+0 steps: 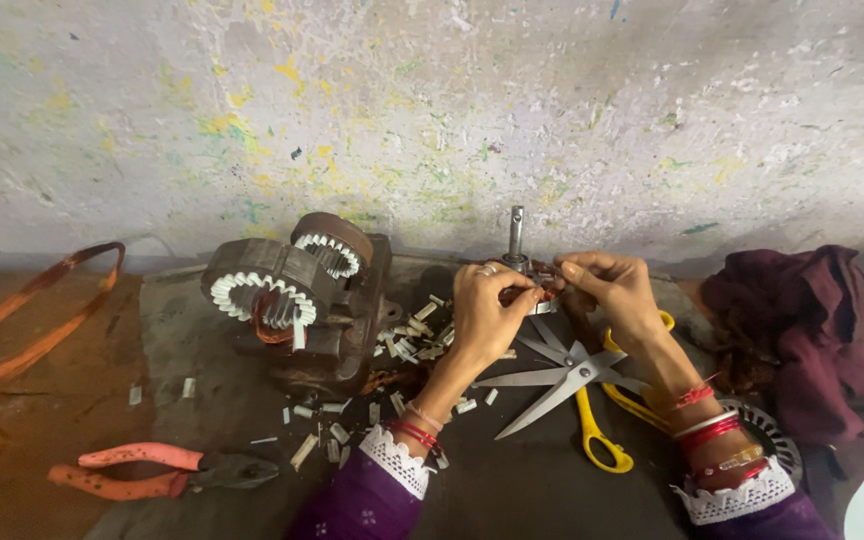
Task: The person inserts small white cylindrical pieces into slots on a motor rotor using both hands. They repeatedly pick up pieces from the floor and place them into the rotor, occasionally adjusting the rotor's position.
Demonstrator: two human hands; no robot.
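My left hand (485, 310) and my right hand (612, 285) meet at the base of a motor part with an upright metal shaft (516, 232). The fingers of both hands pinch its copper-coloured windings (540, 291); most of that part is hidden behind my hands. Open scissors with yellow handles (570, 383) lie on the dark mat (512, 480) just below my hands, blades pointing left. Both wrists wear red bangles and purple sleeves with white lace cuffs.
Two rusty motor stators with white slot liners (287, 285) are stacked left of my hands. Several white paper scraps (407, 340) litter the mat. Orange-handled pliers (157, 470) lie front left, an orange strap (37, 310) far left, a maroon cloth (802, 320) right, the paint-flecked wall (432, 110) behind.
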